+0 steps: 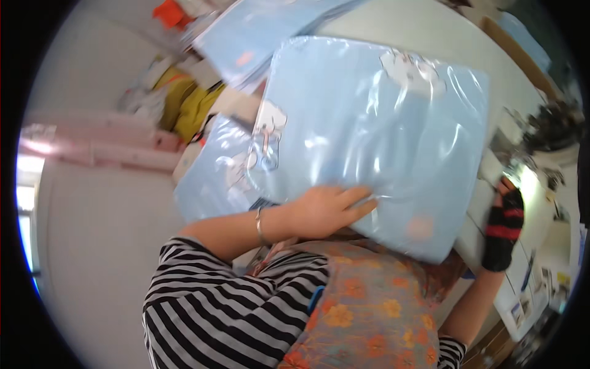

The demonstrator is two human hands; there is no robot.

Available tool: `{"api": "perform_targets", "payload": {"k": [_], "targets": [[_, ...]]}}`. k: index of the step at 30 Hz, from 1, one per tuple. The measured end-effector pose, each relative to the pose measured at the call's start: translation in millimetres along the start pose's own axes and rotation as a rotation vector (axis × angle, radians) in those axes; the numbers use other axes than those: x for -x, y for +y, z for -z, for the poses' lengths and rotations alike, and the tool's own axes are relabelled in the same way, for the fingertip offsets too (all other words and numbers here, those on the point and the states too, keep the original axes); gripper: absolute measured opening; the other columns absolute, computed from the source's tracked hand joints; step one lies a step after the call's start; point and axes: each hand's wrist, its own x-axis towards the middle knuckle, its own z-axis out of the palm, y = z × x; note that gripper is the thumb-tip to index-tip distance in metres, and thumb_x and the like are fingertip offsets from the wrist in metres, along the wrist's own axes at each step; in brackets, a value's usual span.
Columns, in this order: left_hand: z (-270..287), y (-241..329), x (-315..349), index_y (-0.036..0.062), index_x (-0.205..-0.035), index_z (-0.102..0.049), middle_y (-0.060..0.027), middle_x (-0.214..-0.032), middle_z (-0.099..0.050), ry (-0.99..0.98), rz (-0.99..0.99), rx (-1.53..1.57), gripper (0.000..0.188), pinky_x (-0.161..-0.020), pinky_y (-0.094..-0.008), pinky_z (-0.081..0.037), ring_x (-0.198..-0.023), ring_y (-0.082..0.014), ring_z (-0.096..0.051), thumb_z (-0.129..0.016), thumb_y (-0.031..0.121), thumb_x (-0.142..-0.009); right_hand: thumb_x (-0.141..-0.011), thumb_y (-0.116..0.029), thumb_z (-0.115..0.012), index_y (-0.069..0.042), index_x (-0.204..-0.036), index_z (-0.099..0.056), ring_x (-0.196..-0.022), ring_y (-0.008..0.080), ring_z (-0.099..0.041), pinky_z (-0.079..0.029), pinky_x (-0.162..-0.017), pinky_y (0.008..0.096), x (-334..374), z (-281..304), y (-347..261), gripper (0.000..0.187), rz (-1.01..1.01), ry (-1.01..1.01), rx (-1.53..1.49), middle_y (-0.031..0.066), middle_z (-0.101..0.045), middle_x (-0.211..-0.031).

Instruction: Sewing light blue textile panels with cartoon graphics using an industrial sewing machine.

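A light blue, square, flat piece (362,123) with white cartoon animals lies in shiny clear plastic on the table before me. My left hand (332,212) rests on its near edge, fingers stretched out over the plastic. Off to the right, my right hand (505,227) wears a black and red fingerless glove. It is apart from the blue piece, beside a brightly lit spot of what looks like a sewing machine (528,178). Its fingertips are blurred, and whether they hold anything does not show.
More light blue plastic-covered pieces lie at the far left (258,37) and under the left edge of the large one (215,172). Yellow-green cloth (190,104) hangs farther left, near a pink ledge (104,150). A cardboard box (516,55) stands at the far right.
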Motion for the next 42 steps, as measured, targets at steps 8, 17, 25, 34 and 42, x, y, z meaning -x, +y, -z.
{"api": "perform_targets", "payload": {"k": [8, 17, 25, 34, 42], "targets": [[-70, -39, 232, 0.0111, -0.125, -0.058, -0.0076, -0.131, -0.055, 0.219, 0.999, -0.168, 0.058, -0.069, -0.0438, -0.055, -0.084, -0.0342, -0.065, -0.054, -0.005, -0.069, -0.093, -0.003, -0.054, -0.005, -0.117, -0.066, -0.117, 0.0286, -0.057, -0.042, -0.104, 0.0395, -1, -5, 22, 0.027, 0.051, -0.08, 0.142, 0.0125, -0.062, -0.125], [-77, -74, 232, 0.0048, -0.124, -0.058, -0.0171, -0.127, -0.055, 0.026, 1.033, -0.154, 0.053, -0.076, -0.042, -0.055, -0.091, -0.0358, -0.066, -0.069, 0.036, -0.082, -0.093, -0.004, -0.052, -0.005, -0.118, -0.065, -0.117, 0.0306, -0.057, -0.044, -0.102, 0.0397, 14, -5, 28, 0.028, 0.014, -0.069, 0.174, 0.0139, -0.062, -0.126], [118, -176, 12, 0.002, -0.112, -0.065, -0.0159, -0.121, -0.059, 0.814, 0.381, -0.764, 0.046, -0.089, -0.0431, -0.049, -0.105, -0.0349, -0.059, -0.074, 0.03, -0.077, -0.091, -0.004, -0.055, -0.004, -0.116, -0.065, -0.116, 0.0323, -0.058, -0.044, -0.101, 0.0414, 18, -4, 6, 0.027, 0.022, -0.031, 0.116, 0.0161, -0.062, -0.124], [161, -258, -9, 0.0037, -0.092, -0.068, -0.0184, -0.095, -0.068, 0.302, 0.769, -0.37, 0.023, -0.081, -0.0446, -0.05, -0.089, -0.0383, -0.063, -0.056, 0.023, -0.087, -0.089, -0.003, -0.058, -0.006, -0.113, -0.067, -0.111, 0.0332, -0.06, -0.047, -0.098, 0.041, 19, -7, 7, 0.026, 0.017, -0.011, 0.174, 0.0166, -0.063, -0.121], [170, -272, -18, 0.0025, -0.091, -0.066, -0.0203, -0.091, -0.066, 0.292, 0.752, -0.426, 0.019, -0.078, -0.0471, -0.049, -0.089, -0.0401, -0.062, -0.059, 0.018, -0.084, -0.088, -0.002, -0.058, -0.006, -0.113, -0.067, -0.112, 0.0335, -0.06, -0.047, -0.098, 0.0414, 17, -5, 1, 0.027, 0.014, -0.009, 0.142, 0.0174, -0.063, -0.12]]}}
